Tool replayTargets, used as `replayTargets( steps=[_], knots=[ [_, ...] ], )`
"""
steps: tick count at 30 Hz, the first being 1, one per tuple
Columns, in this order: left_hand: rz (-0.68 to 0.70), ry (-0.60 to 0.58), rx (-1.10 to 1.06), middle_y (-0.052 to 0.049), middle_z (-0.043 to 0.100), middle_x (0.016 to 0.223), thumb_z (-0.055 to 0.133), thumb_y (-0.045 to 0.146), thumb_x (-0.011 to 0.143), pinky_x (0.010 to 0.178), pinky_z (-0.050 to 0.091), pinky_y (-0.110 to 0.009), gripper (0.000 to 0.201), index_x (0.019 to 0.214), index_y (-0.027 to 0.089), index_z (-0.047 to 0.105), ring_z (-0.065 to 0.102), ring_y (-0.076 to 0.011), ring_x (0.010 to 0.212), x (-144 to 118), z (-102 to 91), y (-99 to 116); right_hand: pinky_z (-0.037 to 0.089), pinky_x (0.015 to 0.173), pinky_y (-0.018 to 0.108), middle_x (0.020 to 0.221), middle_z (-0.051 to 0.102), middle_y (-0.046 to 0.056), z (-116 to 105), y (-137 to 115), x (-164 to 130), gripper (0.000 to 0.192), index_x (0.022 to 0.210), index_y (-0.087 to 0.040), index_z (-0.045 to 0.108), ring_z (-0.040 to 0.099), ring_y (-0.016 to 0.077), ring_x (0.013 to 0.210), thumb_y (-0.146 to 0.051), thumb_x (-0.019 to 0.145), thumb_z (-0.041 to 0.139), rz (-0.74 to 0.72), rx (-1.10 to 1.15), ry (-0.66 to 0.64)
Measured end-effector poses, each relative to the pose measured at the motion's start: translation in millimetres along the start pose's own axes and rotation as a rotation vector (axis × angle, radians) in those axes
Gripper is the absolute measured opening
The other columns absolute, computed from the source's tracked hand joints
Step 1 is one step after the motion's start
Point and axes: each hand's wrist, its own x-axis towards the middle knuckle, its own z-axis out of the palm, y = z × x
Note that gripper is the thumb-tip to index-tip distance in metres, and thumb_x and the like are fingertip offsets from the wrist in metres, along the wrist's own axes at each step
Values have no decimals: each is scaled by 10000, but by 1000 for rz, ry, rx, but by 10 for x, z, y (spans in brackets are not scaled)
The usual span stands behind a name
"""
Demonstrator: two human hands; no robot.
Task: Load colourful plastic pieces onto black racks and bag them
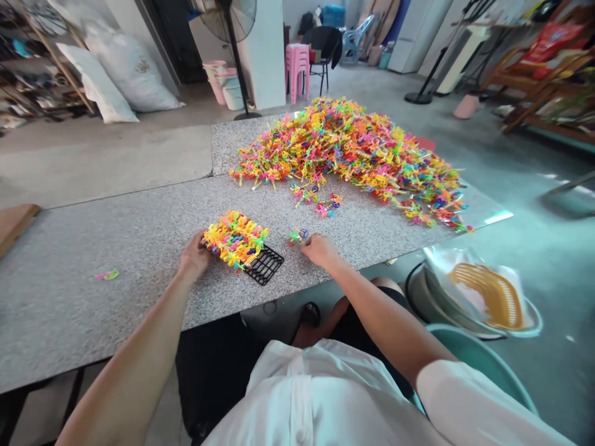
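Note:
A black plastic grid [266,265] lies on the speckled stone table [139,248], most of it covered by rows of small colourful plastic pieces [235,237]. My left hand [194,256] rests against the left edge of that filled grid. My right hand [318,249] lies on the table to the grid's right, its fingertips on a small cluster of coloured pieces [297,235]. A large heap of the same colourful pieces [353,152] spreads across the far right of the table, with a few loose clusters [320,199] in front of it.
A stray piece [107,275] lies on the table's left. A wooden board [13,223] pokes in at the left edge. Right of my knees stands a basin with a yellow sieve [488,296] and a teal tub [474,359]. A standing fan [232,37] and pink stools [297,68] stand beyond.

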Motion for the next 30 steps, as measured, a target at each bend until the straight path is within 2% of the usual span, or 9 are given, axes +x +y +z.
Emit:
replayTargets(
  steps=[3, 6, 10, 14, 18, 20, 22, 25, 30],
  knots=[
    [99, -64, 0, -80, 799, 1300, 605, 252, 796, 1154, 543, -453, 535, 1311, 173, 723, 720, -291, 1247, 73, 15, 9, 474, 535, 233, 603, 600, -25, 86, -50, -32, 186, 792, -225, 605, 629, 157, 574, -300, 936, 696, 71, 505, -134],
    [113, -103, 17, -48, 832, 1207, 637, 292, 780, 1119, 571, -455, 411, 1152, 204, 788, 736, -313, 1218, 77, -15, 11, 391, 416, 207, 547, 453, -86, 179, -159, -81, 299, 716, -249, 456, 448, 93, 426, -285, 918, 673, 67, 924, -236],
    [32, -131, 105, -54, 850, 1111, 676, 307, 772, 1026, 612, -446, 360, 1092, 216, 817, 769, -338, 1133, 18, -58, 12, 377, 385, 191, 522, 416, -110, 310, -347, -98, 274, 730, -251, 450, 424, 85, 395, -273, 889, 671, -3, 1070, -270],
    [17, -120, 177, -65, 852, 1083, 692, 317, 789, 949, 621, -407, 323, 1067, 219, 824, 781, -336, 1075, -114, -58, 10, 435, 444, 197, 591, 593, -62, 390, -494, -77, 114, 810, -216, 613, 560, 109, 463, -223, 915, 659, -38, 878, -240],
    [76, -118, 169, -60, 848, 1082, 654, 301, 803, 946, 609, -383, 348, 1095, 204, 815, 779, -311, 1068, -243, -50, -28, 471, 563, 220, 643, 690, -5, 393, -556, -72, 132, 812, -191, 690, 687, 161, 613, -185, 940, 655, -130, 502, -285],
    [92, -121, 166, -60, 846, 1091, 637, 304, 816, 949, 605, -385, 363, 1119, 205, 810, 777, -305, 1069, -277, -49, -46, 477, 643, 234, 688, 728, 22, 394, -570, -75, 134, 842, -186, 725, 729, 192, 723, -209, 959, 664, -235, 284, -201],
    [96, -120, 173, -63, 843, 1104, 629, 314, 829, 952, 601, -383, 359, 1122, 209, 807, 773, -304, 1080, -296, -47, -49, 479, 720, 245, 846, 795, 62, 405, -584, -80, 124, 932, -180, 766, 758, 219, 858, -234, 977, 664, -319, 124, -114],
    [81, -108, 186, -63, 839, 1122, 636, 315, 833, 954, 597, -369, 342, 1112, 217, 807, 768, -304, 1100, -317, -40, -20, 474, 772, 250, 1049, 826, 115, 427, -597, -99, 190, 1062, -168, 789, 769, 243, 982, -254, 1009, 628, -363, -13, -79],
    [44, -94, 197, -49, 834, 1164, 653, 287, 830, 983, 589, -361, 359, 1149, 234, 809, 760, -308, 1145, -365, -29, 56, 487, 812, 256, 1132, 828, 124, 401, -591, -158, 246, 1180, -177, 763, 762, 264, 1059, -247, 1025, 585, -383, -96, -84]
  ],
)
